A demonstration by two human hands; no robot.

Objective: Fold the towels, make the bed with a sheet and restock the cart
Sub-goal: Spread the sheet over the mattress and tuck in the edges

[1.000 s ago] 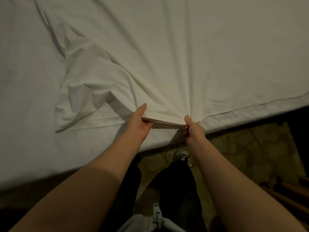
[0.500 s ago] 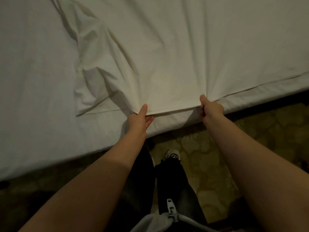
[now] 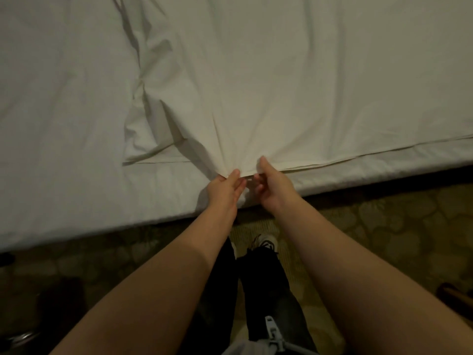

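You are pinching the hem of the sheet (image 3: 281,85) with the left hand (image 3: 224,192) and right hand (image 3: 272,187), nearly touching, at the near edge of the bed (image 3: 64,155); the sheet is lying bunched, leaving the bed's left part uncovered, so bed-making is looking about half done.

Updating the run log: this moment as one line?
phase: bed-making | left hand: pinches sheet hem | right hand: pinches hem | sheet: wrinkled, on bed

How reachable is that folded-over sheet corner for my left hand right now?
Probably yes: the folded-over corner lies near the left hand, nothing between them, but that hand pinches the sheet edge and must release first.
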